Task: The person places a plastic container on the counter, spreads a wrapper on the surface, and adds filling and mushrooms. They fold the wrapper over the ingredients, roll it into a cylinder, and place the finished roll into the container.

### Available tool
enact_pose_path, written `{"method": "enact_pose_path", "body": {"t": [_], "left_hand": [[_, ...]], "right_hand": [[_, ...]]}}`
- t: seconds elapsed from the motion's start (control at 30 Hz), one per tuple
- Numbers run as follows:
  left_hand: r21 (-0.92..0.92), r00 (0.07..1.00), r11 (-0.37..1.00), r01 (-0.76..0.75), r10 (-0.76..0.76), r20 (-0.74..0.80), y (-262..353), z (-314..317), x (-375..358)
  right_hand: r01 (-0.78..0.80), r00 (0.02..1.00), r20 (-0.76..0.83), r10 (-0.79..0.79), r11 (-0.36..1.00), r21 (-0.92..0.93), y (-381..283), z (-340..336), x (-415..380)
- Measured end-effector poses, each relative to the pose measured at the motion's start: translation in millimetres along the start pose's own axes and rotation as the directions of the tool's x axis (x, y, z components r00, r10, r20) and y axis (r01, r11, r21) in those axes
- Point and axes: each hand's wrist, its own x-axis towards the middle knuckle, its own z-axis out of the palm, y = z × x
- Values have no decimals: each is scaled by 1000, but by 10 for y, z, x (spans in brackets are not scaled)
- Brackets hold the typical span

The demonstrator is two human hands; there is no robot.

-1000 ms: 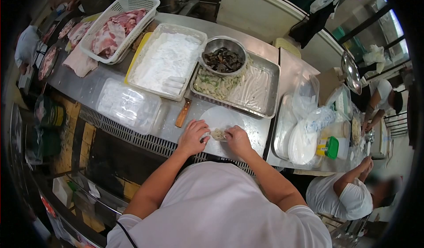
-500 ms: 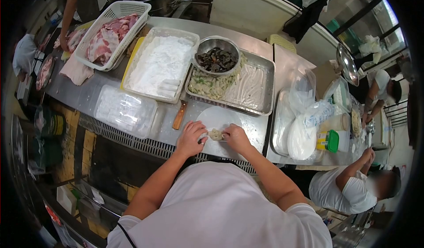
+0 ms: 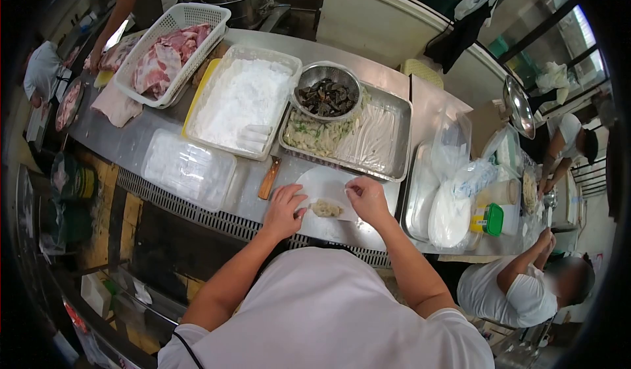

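Note:
A thin round white wrapper sheet [image 3: 320, 177] lies flat on the steel counter in front of me. A small mound of pale filling [image 3: 327, 208] rests on its near part. My left hand [image 3: 282, 212] is at the sheet's left edge, fingers apart, their tips just beside the filling. At the right edge, my right hand [image 3: 369, 200] has its fingers bent together in a pinch; whatever is between them, if anything, is hidden. Beyond the sheet, a steel tray [image 3: 402, 132] holds pale filling with green bits. A steel bowl [image 3: 360, 80] of dark pieces sits on the tray.
A wooden-handled knife [image 3: 268, 180] lies left of the sheet. Further left are a lidded plastic container [image 3: 187, 168], a tub of white powder [image 3: 246, 80] and a white basket [image 3: 220, 17] of raw meat. Plastic bags [image 3: 453, 205] stand right. Co-workers are at both sides.
My right hand has moved right and slightly up, away from the filling. The filling now shows as a longer strip. My left hand stays close to the sheet's left edge.

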Motion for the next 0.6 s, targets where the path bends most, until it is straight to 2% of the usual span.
{"method": "enact_pose_path", "body": {"t": [0.1, 0.23, 0.33, 0.47, 0.57, 0.6], "left_hand": [[112, 1000, 994, 6, -8, 19, 76, -60, 32], [151, 1000, 989, 6, -8, 14, 68, -21, 8], [154, 1000, 988, 15, -17, 10, 51, -8, 10], [161, 1000, 987, 23, -23, -1, 40, 2, 30], [162, 999, 986, 33, -34, -1, 52, 4, 35], [163, 999, 986, 36, -37, 3, 48, 3, 37]], "right_hand": [[98, 990, -105, -91, 993, 64, -96, -142, 371], [197, 968, -164, -188, 980, 39, -455, -439, 1020], [214, 963, -157, -218, 976, -37, -609, -525, 1555], [223, 971, -53, -234, 962, -160, -676, -374, 2190], [276, 961, 27, -276, 943, -187, -637, -122, 2531], [270, 963, 84, -256, 923, -275, -725, -87, 2583]]}}
